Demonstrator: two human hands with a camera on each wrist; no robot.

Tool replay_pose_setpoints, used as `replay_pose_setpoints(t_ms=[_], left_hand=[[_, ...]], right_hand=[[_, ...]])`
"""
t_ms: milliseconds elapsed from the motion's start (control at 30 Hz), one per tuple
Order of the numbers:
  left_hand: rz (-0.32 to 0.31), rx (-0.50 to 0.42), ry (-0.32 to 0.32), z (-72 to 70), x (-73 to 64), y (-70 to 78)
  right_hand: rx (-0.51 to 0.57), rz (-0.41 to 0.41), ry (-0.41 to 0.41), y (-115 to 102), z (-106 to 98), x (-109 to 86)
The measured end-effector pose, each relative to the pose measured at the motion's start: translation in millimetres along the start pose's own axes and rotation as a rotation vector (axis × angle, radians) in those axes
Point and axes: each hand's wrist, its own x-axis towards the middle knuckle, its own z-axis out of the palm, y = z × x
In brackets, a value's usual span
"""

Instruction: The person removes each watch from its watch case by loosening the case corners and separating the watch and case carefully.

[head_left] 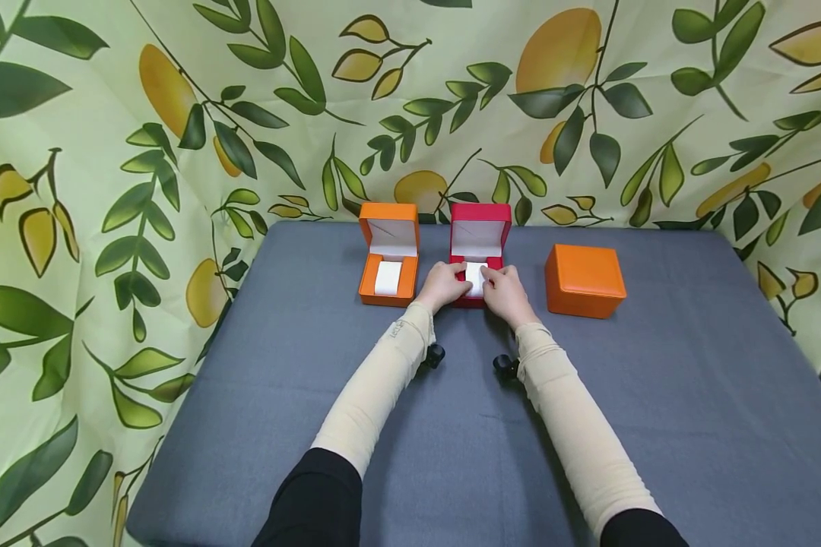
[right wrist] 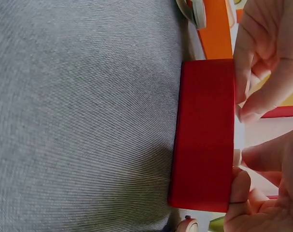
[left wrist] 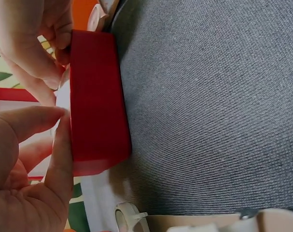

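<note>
An open red box (head_left: 480, 213) with a white-lined lid stands on the table, a white cushion (head_left: 475, 279) in its base. My left hand (head_left: 441, 284) is at the cushion's left side, thumb and fingers pinching its edge. From the right, my right hand (head_left: 508, 294) pinches the opposite edge. In the left wrist view the red box's front (left wrist: 97, 101) partly hides the cushion, with the left thumb and a finger close together at the rim. Seen from the right wrist, both hands' fingertips meet the box's top edge (right wrist: 206, 133), and most of the cushion is hidden.
To the left stands an open orange box (head_left: 388, 213) holding a white cushion (head_left: 388, 278). A closed orange box (head_left: 586, 275) sits at the right. Grey cloth covers the table (head_left: 280, 365), and a leaf-patterned curtain (head_left: 445, 114) hangs behind it.
</note>
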Motion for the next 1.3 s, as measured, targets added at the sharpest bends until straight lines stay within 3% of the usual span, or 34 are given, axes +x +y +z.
replay_pose_setpoints(t_ms=[433, 833, 867, 933, 1000, 1033, 1100, 1167, 1300], left_hand=[[-0.025, 0.138, 0.027, 5.4, 0.3, 11.9], [-0.075, 0.118, -0.078, 3.5, -0.1, 15.3], [-0.067, 0.139, -0.070, 4.3, 2.2, 15.2], [-0.011, 0.169, -0.029, 22.7, 25.3, -6.0], [0.003, 0.176, -0.033, 33.7, 42.0, -21.4], [0.027, 0.186, -0.005, 40.0, 48.6, -28.8], [0.029, 0.141, -0.026, 43.9, 56.1, -38.3], [-0.019, 0.102, -0.059, 29.6, 38.3, -22.3], [-0.029, 0.099, -0.016, 13.8, 9.4, 2.4]], right_hand=[[-0.040, -0.017, 0.048, 0, 3, -2.1], [-0.018, 0.010, 0.059, 0, 3, -5.4], [-0.022, 0.006, 0.064, 0, 3, -5.8], [-0.032, -0.002, 0.075, -1, 3, -6.5], [-0.039, -0.009, 0.083, -1, 3, -6.7], [-0.044, -0.014, 0.084, -1, 3, -6.6], [-0.051, -0.023, 0.075, -2, 3, -6.5], [-0.051, -0.027, 0.058, -3, 3, -6.0], [-0.030, -0.016, 0.012, -2, 1, -4.3]])
